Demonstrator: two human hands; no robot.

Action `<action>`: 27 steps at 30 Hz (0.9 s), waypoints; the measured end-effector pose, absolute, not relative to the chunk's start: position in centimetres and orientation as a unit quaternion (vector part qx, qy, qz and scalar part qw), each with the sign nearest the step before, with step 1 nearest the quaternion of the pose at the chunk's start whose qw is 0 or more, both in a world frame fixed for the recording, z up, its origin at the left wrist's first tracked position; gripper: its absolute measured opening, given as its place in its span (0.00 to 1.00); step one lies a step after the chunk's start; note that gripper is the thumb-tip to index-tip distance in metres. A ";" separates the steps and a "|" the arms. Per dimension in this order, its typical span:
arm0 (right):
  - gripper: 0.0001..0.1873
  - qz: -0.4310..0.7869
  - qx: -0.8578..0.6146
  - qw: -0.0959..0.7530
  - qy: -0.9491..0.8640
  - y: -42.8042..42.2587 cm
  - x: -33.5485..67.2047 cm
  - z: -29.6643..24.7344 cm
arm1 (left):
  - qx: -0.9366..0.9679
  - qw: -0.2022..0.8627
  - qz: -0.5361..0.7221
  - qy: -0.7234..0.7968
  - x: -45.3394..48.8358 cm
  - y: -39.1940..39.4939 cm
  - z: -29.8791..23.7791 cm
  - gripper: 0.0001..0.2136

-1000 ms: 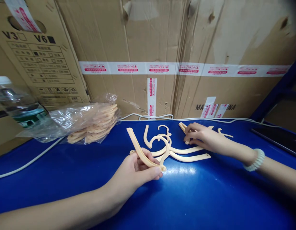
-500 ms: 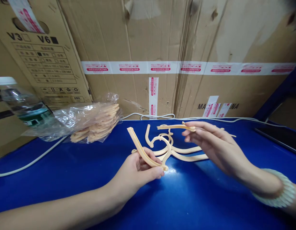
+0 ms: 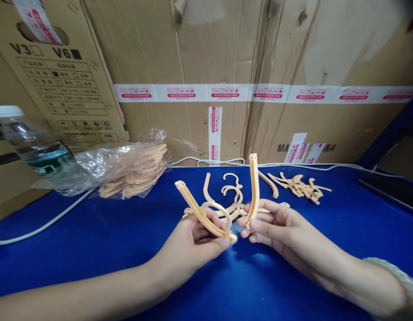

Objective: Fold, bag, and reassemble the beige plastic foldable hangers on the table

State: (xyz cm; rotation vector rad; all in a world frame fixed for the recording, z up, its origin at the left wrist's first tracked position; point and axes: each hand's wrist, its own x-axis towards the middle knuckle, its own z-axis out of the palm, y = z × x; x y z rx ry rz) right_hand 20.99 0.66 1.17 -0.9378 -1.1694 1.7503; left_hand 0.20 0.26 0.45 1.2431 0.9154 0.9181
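My left hand (image 3: 193,240) grips a cream plastic hanger arm with a hook (image 3: 201,211), its long end pointing up and to the left. My right hand (image 3: 276,229) pinches a second cream hanger arm (image 3: 253,189), held nearly upright. The lower ends of the two pieces sit close together above the blue table (image 3: 92,232). Just behind the hands lie several loose cream hooks and arms (image 3: 231,191).
A small heap of cream parts (image 3: 301,185) lies at the back right. At the back left, a clear plastic bag of cream pieces (image 3: 132,167) sits beside a water bottle (image 3: 29,142). Cardboard boxes (image 3: 226,67) wall off the rear, with a white cable (image 3: 42,225) along their foot.
My right hand lifted a hanger arm from the back right heap, brought it toward me and turned it upright beside the piece in my left hand. My left hand stayed almost still.
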 end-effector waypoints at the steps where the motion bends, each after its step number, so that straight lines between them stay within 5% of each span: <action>1: 0.18 0.695 -0.368 0.394 -0.477 0.6 21.0 1.1 | 0.549 0.620 0.395 0.398 0.2 0.2 0.5 0.12; 27: 0.10 0.648 -0.357 0.356 -0.571 0.2 20.5 1.0 | 0.572 0.610 0.386 0.390 0.4 -0.3 0.3 0.10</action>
